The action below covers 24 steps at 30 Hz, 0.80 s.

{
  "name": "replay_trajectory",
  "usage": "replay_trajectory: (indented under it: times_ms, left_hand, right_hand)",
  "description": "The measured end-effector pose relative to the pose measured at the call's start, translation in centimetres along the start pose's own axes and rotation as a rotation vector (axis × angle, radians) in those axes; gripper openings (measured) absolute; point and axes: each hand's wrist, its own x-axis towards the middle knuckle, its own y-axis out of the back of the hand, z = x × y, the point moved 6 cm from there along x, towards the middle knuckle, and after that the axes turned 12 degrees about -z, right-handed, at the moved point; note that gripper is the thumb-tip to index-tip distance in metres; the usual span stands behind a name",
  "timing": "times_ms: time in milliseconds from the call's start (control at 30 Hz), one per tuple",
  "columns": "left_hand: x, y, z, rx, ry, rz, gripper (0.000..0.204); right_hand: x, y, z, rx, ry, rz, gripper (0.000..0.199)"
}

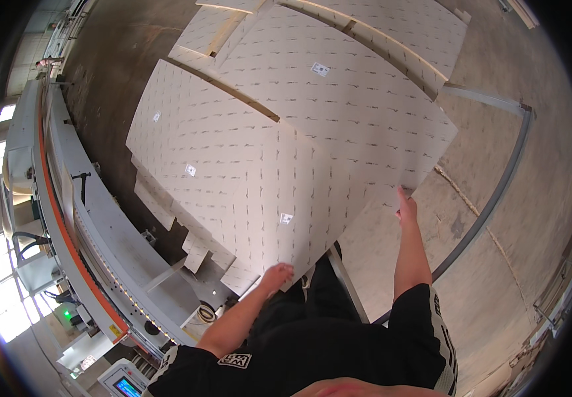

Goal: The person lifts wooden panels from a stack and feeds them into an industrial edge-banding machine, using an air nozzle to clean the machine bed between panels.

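Note:
A large pale wood panel (339, 132) with rows of small dark marks and small white stickers is lifted at an angle in front of me. My left hand (276, 274) grips its near lower edge. My right hand (405, 205) holds the panel's right corner, arm stretched out. Under and behind the panel lie more stacked panels (200, 145) of the same kind.
A long grey machine (81, 218) with an orange stripe and a roller track runs along the left. A small control screen (126, 386) sits at the bottom left. A metal rail (497, 192) curves across the concrete floor (497, 264) on the right. Another person (47, 63) stands far off, top left.

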Motion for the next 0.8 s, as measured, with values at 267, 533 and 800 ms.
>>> replay_trajectory:
  times_ms: [267, 533, 800]
  left_hand:
    - [3.4, 3.4, 16.2, -0.216, -0.213, 0.028, 0.033]
    - [10.4, 7.3, 31.5, -1.064, -0.772, -0.721, 0.068]
    - [0.9, 5.8, 35.1, -1.069, -0.735, -0.208, 0.049]
  right_hand:
    - [-15.0, -5.1, -4.9, 0.239, 0.257, -0.369, 0.053]
    - [-30.6, -10.0, -6.9, 0.226, 0.468, -0.265, 0.043]
    - [-36.1, -9.7, -7.1, 0.369, 0.624, -0.347, 0.029]
